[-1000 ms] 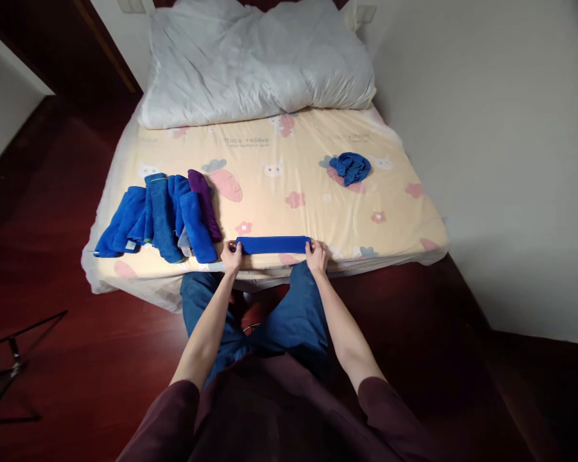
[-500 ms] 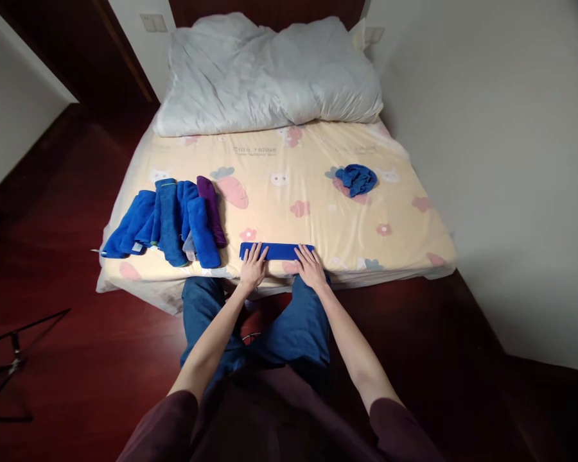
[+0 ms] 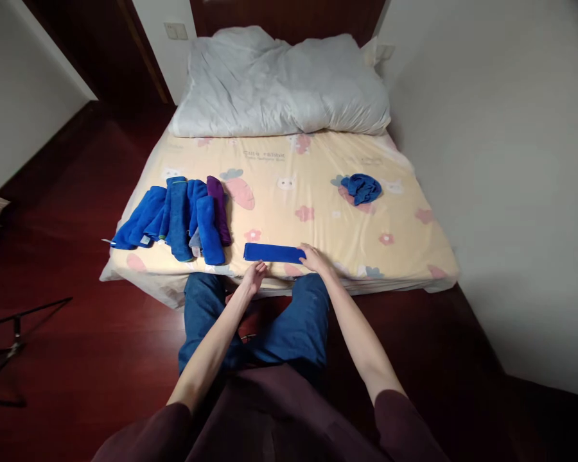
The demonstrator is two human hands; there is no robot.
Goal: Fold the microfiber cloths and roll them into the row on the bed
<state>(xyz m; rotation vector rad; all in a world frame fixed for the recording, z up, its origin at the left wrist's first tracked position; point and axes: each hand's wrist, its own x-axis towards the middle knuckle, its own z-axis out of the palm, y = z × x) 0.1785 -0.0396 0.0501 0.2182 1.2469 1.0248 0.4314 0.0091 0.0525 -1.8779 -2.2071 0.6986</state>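
Observation:
A blue towel (image 3: 274, 253), folded into a flat narrow strip, lies crosswise near the front edge of the bed. My right hand (image 3: 313, 258) grips its right end, thumb and fingers around the edge. Just in front of the strip's left half, my left hand (image 3: 255, 276) is turned on its side with fingers curled in, and nothing shows in it. To the left, several rolled or folded blue towels (image 3: 210, 231) lie side by side in a row with a purple towel (image 3: 220, 208). A crumpled dark blue cloth (image 3: 365, 189) rests farther back on the right.
The bed (image 3: 289, 212) has a yellow patterned sheet, with a bulky grey-white quilt (image 3: 289, 90) heaped at its head. My knees are close to the bed's front edge. A black metal stand (image 3: 15, 333) is on the dark red floor at left; a white wall (image 3: 501, 192) rises at right.
Both hands lay flat on the strip before. My left hand has come off it toward me and curled; the right has closed around its right end. The view has shifted slightly.

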